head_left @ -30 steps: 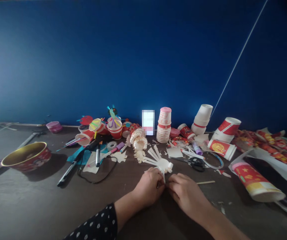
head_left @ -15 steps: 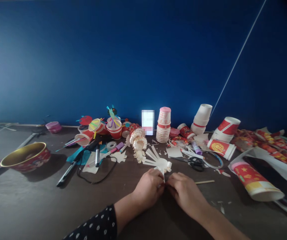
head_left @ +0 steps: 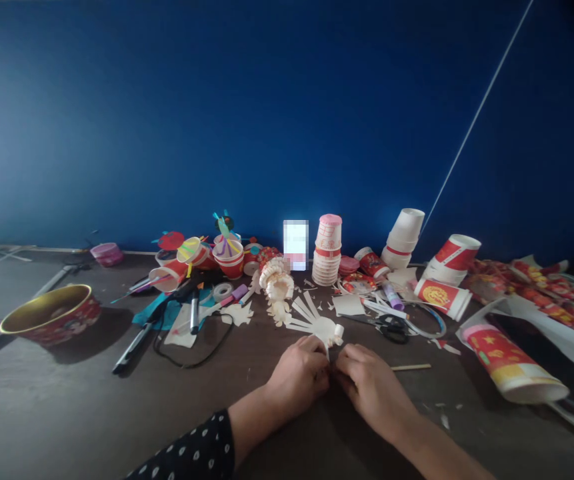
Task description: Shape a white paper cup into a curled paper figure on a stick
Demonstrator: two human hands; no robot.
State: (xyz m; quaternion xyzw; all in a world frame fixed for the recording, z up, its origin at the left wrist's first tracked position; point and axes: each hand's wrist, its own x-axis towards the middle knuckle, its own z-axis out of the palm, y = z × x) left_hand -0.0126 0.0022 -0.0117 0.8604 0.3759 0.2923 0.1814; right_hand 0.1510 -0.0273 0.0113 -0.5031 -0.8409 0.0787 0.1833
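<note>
A white paper cup cut into flat strips [head_left: 323, 327] is fanned out just beyond my hands, with one strip curled up at its right side. My left hand [head_left: 301, 372] is closed on the near strip of this cut cup, its fingertips partly hidden. Close beside it on the right, my right hand [head_left: 371, 381] has its fingers pinched together. A thin pale stick [head_left: 411, 367] pokes out past the right hand's far side and seems gripped in it; its inner end is hidden.
Behind lie a curled paper-cup piece [head_left: 277, 283], a cup stack [head_left: 327, 257] and scissors [head_left: 394, 328]. Markers [head_left: 195, 312] and a gold-lined bowl [head_left: 49, 313] are on the left. A red cup [head_left: 514, 363] lies by a dark phone [head_left: 549, 357] on the right.
My right hand has shifted slightly to the right, and the stick's outer end has moved a little with it. The left hand has hardly moved.
</note>
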